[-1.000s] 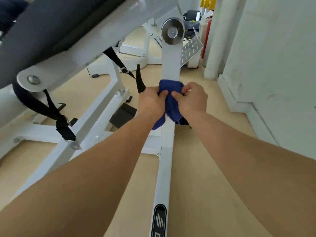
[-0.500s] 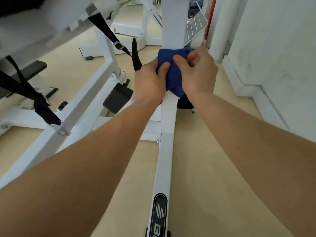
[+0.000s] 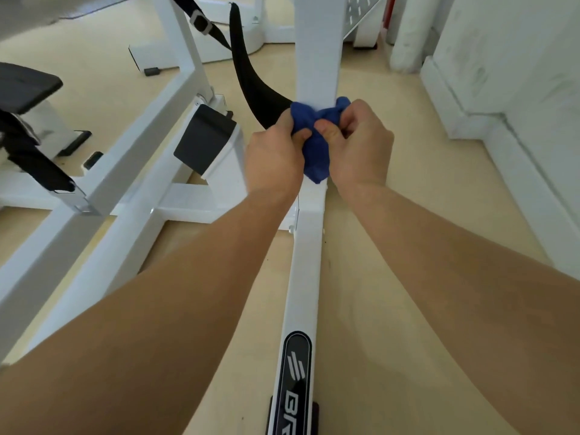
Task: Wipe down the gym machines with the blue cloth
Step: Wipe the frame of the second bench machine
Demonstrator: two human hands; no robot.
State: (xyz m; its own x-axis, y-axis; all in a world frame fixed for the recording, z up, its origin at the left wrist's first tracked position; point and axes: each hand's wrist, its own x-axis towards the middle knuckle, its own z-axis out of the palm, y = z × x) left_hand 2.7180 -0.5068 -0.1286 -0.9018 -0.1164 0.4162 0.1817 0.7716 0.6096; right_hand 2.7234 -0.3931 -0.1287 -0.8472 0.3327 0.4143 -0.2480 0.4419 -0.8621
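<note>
Both hands hold a bunched blue cloth (image 3: pixel 315 142) wrapped around the white painted steel upright post (image 3: pixel 317 58) of a gym machine. The left hand (image 3: pixel 276 158) has a closed grip on the cloth's left side, the right hand (image 3: pixel 361 146) pinches its right side. A black strap (image 3: pixel 251 76) hangs just behind the cloth.

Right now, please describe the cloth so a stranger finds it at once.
Find the central white upright post. Low on it, the left hand and right hand grip a bunched cloth. Only it is blue; the strap beside it is black.
</note>
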